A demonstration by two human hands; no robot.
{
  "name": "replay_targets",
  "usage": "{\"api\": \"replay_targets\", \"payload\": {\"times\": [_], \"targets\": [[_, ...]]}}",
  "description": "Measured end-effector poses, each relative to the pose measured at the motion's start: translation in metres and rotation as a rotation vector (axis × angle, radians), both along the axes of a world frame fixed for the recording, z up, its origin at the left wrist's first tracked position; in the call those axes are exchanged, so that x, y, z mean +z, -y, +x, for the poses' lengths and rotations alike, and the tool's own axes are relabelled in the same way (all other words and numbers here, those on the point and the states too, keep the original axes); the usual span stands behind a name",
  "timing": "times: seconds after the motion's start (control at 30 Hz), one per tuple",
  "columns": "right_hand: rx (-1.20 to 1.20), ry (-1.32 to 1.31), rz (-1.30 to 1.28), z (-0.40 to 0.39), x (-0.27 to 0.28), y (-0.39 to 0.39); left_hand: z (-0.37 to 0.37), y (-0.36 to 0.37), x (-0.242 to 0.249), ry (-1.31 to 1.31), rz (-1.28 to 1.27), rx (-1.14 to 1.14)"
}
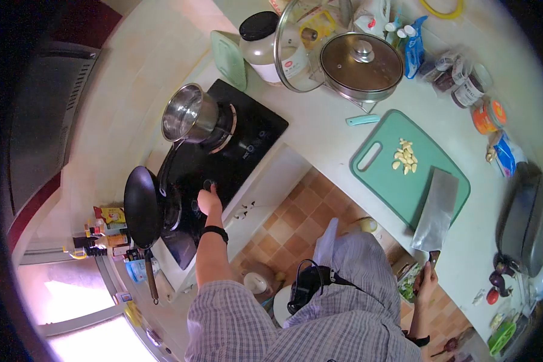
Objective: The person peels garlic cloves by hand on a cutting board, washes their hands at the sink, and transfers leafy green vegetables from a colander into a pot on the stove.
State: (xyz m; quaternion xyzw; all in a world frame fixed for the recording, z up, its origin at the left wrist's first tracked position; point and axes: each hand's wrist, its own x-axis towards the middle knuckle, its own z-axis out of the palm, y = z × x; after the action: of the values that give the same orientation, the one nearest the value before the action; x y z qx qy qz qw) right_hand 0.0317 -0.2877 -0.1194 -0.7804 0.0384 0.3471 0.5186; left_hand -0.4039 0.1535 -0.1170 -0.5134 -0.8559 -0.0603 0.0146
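My left hand (210,200) reaches to the black gas stove (256,120), its fingers closed on a stove knob (209,183) near the front edge. In my right hand (427,282) is the handle of a cleaver (436,211), whose broad blade lies over the lower right part of a green cutting board (368,136). Several peeled garlic cloves (405,158) are heaped on the board, apart from the blade. A wok (142,208) sits on the burner nearest my left hand. Behind it, a steel saucepan (190,114) stands on the other burner.
A lidded pan (362,66) stands on the counter (320,130) beyond the board, with a glass lid (295,51) and a large jar (262,48) beside it. Jars (472,87) and packets line the wall. A dark grey case (527,220) lies at the right.
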Motion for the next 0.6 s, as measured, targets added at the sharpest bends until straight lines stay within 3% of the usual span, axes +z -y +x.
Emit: {"api": "replay_targets", "payload": {"times": [0.13, 0.6], "targets": [[-0.022, -0.027, -0.030, -0.006, 0.018, -0.009, -0.012, -0.002, -0.007, -0.037, -0.020, -0.128], [-0.054, -0.062, -0.027, -0.010, 0.024, -0.003, 0.000, -0.001, 0.007, -0.106, -0.084, -0.155]]}}
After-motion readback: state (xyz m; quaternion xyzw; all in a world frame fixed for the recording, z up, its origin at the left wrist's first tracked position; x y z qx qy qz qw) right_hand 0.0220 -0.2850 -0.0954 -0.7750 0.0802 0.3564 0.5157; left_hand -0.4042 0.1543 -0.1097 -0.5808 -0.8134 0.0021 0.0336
